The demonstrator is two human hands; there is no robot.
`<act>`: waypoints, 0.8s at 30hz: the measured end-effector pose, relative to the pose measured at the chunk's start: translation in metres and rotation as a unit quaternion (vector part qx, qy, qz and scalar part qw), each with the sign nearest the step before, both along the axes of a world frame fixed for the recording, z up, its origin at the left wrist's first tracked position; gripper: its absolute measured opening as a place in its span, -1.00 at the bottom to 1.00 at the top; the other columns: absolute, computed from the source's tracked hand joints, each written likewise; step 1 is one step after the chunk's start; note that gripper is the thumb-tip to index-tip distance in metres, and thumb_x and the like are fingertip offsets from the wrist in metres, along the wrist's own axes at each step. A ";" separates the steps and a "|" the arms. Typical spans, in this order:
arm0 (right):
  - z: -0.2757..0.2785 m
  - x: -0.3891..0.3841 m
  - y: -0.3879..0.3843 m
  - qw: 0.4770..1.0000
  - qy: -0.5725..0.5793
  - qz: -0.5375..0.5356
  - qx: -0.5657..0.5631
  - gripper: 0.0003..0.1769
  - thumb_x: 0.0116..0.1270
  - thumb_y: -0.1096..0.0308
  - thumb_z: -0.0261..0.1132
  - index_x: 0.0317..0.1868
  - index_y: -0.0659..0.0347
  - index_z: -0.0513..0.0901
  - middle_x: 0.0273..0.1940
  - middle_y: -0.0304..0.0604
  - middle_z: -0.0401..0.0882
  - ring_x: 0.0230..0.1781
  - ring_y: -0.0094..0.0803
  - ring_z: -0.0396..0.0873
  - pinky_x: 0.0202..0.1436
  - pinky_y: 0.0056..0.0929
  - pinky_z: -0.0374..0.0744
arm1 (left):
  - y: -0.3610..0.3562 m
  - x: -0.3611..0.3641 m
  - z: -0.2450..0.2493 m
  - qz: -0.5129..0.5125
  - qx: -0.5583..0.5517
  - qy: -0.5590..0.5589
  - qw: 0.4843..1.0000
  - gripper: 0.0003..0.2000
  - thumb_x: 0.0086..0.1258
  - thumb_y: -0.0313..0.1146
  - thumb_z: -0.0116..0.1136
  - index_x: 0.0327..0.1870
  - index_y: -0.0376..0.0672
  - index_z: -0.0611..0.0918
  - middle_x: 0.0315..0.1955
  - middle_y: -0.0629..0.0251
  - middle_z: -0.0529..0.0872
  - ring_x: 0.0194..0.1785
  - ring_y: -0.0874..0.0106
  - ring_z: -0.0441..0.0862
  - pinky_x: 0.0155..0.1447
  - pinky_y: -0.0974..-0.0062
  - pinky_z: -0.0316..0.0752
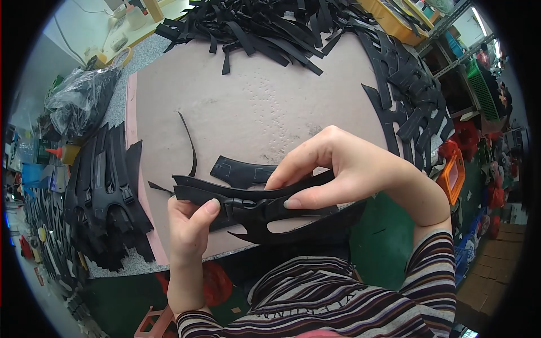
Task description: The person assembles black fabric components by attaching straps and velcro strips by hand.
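Both my hands are on one black cut part (256,209), a long flat piece with slots and pointed ends, held level above the near edge of the worktop (127,260). My left hand (189,234) is clenched on its left end, thumb on top. My right hand (349,169) grasps its right half, fingers (293,169) curled over the upper edge and thumb pressed on the face. Whether the held part is one layer or two laid together, I cannot tell.

Count on the pink mat (253,107): one more flat black part (236,169), just behind the held one, and one thin curved strip (191,141) beside it.

Three heaps are too dense to count:
- a pile of black strips (265,25) along the far edge
- a stack of shaped parts (107,197) overhanging the left edge
- a row of shaped parts (406,84) down the right edge

Pink mat surface shows between these heaps and my hands. A dark plastic bag (81,98) sits at the far left corner.
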State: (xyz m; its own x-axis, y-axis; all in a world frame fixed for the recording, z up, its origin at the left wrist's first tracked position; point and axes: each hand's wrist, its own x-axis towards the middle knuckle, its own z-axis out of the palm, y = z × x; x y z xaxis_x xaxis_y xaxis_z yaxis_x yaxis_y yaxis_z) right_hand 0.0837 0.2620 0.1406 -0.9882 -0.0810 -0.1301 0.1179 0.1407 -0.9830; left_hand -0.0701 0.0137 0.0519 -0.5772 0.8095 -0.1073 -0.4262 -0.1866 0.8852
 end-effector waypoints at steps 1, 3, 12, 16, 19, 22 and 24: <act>0.000 0.000 0.000 1.000 -0.003 0.000 0.002 -0.65 0.26 0.48 0.45 0.04 0.44 0.77 -0.10 0.02 0.84 -0.05 -0.38 0.79 0.18 -0.43 0.68 | 0.002 0.001 0.001 0.003 0.004 -0.011 1.000 -0.80 0.34 -0.52 0.33 -0.04 -0.34 0.72 -0.14 0.17 0.81 -0.10 0.44 0.73 0.09 0.44 0.59; -0.002 -0.001 -0.001 1.000 -0.007 -0.002 0.000 -0.64 0.26 0.48 0.45 0.05 0.45 0.76 -0.09 0.02 0.84 -0.05 -0.38 0.79 0.18 -0.44 0.68 | 0.003 0.001 0.000 0.003 0.009 -0.012 1.000 -0.80 0.35 -0.52 0.32 -0.04 -0.35 0.72 -0.13 0.16 0.81 -0.08 0.42 0.74 0.12 0.40 0.59; -0.010 -0.002 -0.002 0.998 -0.037 -0.012 -0.046 -0.61 0.29 0.47 0.47 0.11 0.47 0.74 -0.08 0.03 0.82 -0.04 -0.38 0.78 0.14 -0.47 0.69 | 0.007 0.003 -0.005 -0.009 0.035 -0.079 0.996 -0.79 0.39 -0.50 0.23 -0.02 -0.38 0.70 -0.12 0.10 0.81 -0.03 0.35 0.75 0.19 0.35 0.58; -0.011 -0.003 -0.003 0.997 -0.048 -0.013 -0.058 -0.60 0.29 0.47 0.47 0.12 0.47 0.74 -0.07 0.04 0.82 -0.04 -0.38 0.79 0.13 -0.47 0.70 | 0.007 0.003 -0.008 -0.019 0.040 -0.103 0.994 -0.79 0.41 -0.48 0.22 -0.02 -0.38 0.70 -0.12 0.09 0.82 -0.04 0.36 0.77 0.17 0.37 0.60; -0.011 -0.003 -0.003 0.996 -0.060 -0.015 -0.061 -0.59 0.29 0.47 0.47 0.13 0.47 0.73 -0.07 0.05 0.82 -0.05 -0.38 0.79 0.13 -0.47 0.70 | 0.008 0.003 -0.009 -0.022 0.036 -0.105 0.994 -0.79 0.42 -0.48 0.21 -0.02 -0.38 0.70 -0.12 0.10 0.82 -0.06 0.37 0.78 0.14 0.38 0.61; -0.012 -0.003 -0.003 0.995 -0.069 -0.019 -0.073 -0.58 0.29 0.47 0.47 0.14 0.47 0.73 -0.06 0.06 0.82 -0.06 -0.38 0.79 0.13 -0.48 0.70 | 0.011 0.006 -0.008 0.002 0.027 -0.103 0.994 -0.80 0.47 -0.44 0.13 -0.11 -0.43 0.67 -0.20 0.04 0.84 -0.11 0.33 0.83 0.14 0.36 0.66; -0.010 -0.003 -0.003 0.994 -0.076 -0.020 -0.071 -0.58 0.29 0.47 0.47 0.14 0.47 0.73 -0.06 0.07 0.82 -0.06 -0.38 0.79 0.13 -0.48 0.70 | 0.011 0.006 -0.006 0.000 0.026 -0.108 0.994 -0.80 0.48 -0.43 0.13 -0.11 -0.43 0.67 -0.20 0.04 0.84 -0.12 0.33 0.83 0.13 0.36 0.67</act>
